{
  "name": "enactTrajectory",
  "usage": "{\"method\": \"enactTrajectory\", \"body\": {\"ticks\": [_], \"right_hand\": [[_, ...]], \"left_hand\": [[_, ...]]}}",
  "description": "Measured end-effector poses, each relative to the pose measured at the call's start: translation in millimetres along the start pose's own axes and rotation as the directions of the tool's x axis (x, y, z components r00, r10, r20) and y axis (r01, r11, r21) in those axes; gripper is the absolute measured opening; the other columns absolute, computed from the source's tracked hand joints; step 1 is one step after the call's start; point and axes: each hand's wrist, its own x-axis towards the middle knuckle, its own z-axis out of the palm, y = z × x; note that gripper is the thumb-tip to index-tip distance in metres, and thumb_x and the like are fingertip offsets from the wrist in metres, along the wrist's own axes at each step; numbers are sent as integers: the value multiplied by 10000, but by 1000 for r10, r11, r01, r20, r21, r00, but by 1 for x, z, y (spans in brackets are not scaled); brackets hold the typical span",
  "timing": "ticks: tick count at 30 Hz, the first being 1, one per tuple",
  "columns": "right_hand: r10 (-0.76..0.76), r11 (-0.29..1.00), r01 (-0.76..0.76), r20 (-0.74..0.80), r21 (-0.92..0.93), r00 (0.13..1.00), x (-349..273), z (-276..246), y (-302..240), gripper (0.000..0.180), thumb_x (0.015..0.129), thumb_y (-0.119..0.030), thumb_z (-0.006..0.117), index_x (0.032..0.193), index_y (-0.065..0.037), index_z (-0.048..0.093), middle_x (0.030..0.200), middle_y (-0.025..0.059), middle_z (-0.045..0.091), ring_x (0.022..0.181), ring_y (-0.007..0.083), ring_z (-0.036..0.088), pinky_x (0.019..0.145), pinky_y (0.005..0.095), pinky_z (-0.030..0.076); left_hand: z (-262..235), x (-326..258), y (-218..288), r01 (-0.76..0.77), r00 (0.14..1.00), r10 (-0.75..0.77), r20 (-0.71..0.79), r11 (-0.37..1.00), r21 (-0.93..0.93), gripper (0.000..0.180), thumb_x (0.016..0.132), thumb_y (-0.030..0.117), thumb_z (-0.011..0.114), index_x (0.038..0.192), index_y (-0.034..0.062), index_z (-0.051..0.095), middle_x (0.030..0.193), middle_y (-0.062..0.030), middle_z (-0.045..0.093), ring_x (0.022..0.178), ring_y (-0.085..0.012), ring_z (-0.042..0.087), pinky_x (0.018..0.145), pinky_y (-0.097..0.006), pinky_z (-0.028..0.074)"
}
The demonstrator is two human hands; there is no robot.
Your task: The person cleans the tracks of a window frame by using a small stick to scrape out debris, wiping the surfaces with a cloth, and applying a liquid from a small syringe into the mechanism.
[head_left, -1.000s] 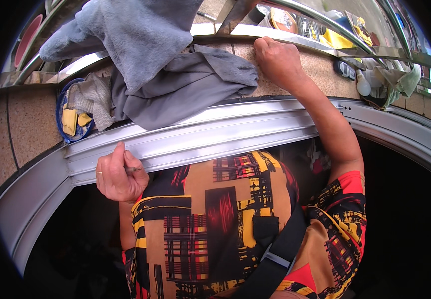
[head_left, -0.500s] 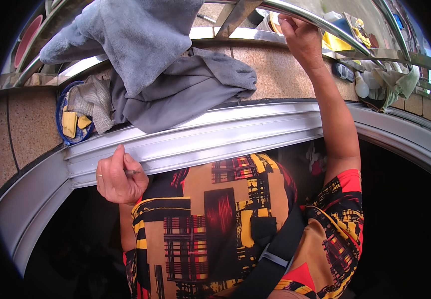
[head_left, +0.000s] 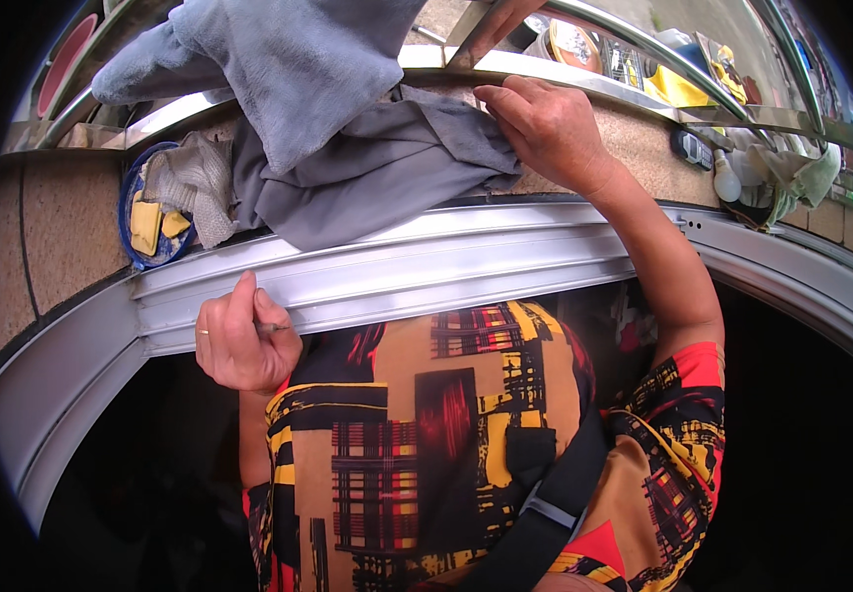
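My left hand (head_left: 241, 337) is closed in front of the white window sill track (head_left: 387, 262), with a ring on one finger. Between thumb and fingers a short, thin dark end sticks out, too small to name. Farther out, my right hand (head_left: 553, 136) reaches over the tiled ledge. Its fingers are curled at the right end of a dark grey cloth (head_left: 357, 183), and their undersides are hidden, so I cannot tell whether they grip anything. A fluffy blue-grey cloth (head_left: 293, 74) hangs over the metal railing, partly covering the dark grey one.
Left on the ledge stands a blue basin (head_left: 126, 222) holding yellow soap pieces (head_left: 146, 227) and a knitted cloth (head_left: 193, 187). At right lie a dark handheld device (head_left: 691, 150), a white bulb (head_left: 726, 178) and a pale rag (head_left: 791, 173). The metal railing (head_left: 634, 39) runs along the far edge.
My right hand has come down and left from the railing to the right end of the dark grey cloth. The left hand keeps its closed shape. The view has shifted slightly.
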Motion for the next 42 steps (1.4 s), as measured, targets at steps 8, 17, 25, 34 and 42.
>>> {"method": "enactTrajectory", "body": {"ticks": [8,17,25,34,42], "right_hand": [[58,952,-125,237,279,970,13,6,-34,303,805,-15,639,1107,-43,663,870,127,614,781,343,647,654,435,520],[43,933,-91,143,348,989,32,24,-38,372,822,-54,653,1192,-76,626,896,121,657,800,329,670,654,426,532],[125,990,-140,348,19,929,46,30,-31,298,908,-171,620,1197,-96,624,858,122,706,757,321,697,614,419,548],[135,982,-161,228,101,964,33,31,-29,217,931,-211,594,1105,-84,626,853,140,704,767,334,694,621,436,541],[241,947,-298,346,121,907,50,38,-35,189,931,-246,605,1009,-74,612,732,137,671,720,353,680,623,446,534]], "left_hand": [[-1,1,-2,-6,1000,5,11,1000,29,186,831,-13,640,1011,-40,680,673,-94,582,539,-244,529,527,-332,446],[-3,3,2,10,1000,-11,16,999,35,175,834,-8,638,1001,-33,681,680,-93,581,547,-247,539,533,-335,453],[-3,1,2,1,1000,-1,-1,999,52,172,831,-4,637,995,-34,682,671,-89,571,546,-244,535,528,-335,449],[-7,1,9,8,1000,-8,12,999,37,169,831,-15,632,992,-37,681,662,-85,566,533,-236,524,519,-328,442],[-8,0,8,7,1000,-8,8,999,42,173,834,-12,634,1000,-29,683,672,-87,572,538,-240,526,524,-333,444]]}}
